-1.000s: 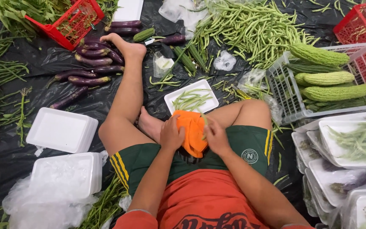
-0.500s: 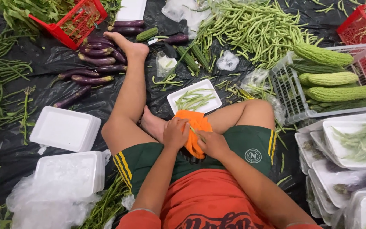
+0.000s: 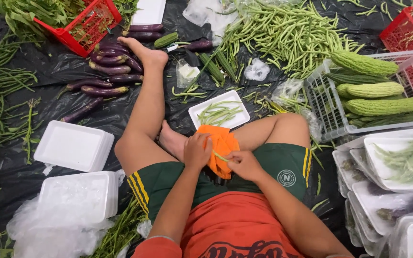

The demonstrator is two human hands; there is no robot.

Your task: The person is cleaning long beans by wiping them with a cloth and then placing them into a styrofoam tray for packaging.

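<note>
Hands: I see my left hand [image 3: 197, 150] and right hand [image 3: 243, 164] both clamped on the orange cloth [image 3: 221, 148] in my lap.
Tray [image 3: 219, 113]: just beyond cloth, few beans [image 3: 218, 113] in.
Left: bean pile [image 3: 283, 33] beyond tray, mostly unpacked, I judge.

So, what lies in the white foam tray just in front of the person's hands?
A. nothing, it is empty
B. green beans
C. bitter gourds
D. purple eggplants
B: the white foam tray holds a small bunch of green beans, just beyond the left hand and right hand, which hold an orange cloth.
</note>
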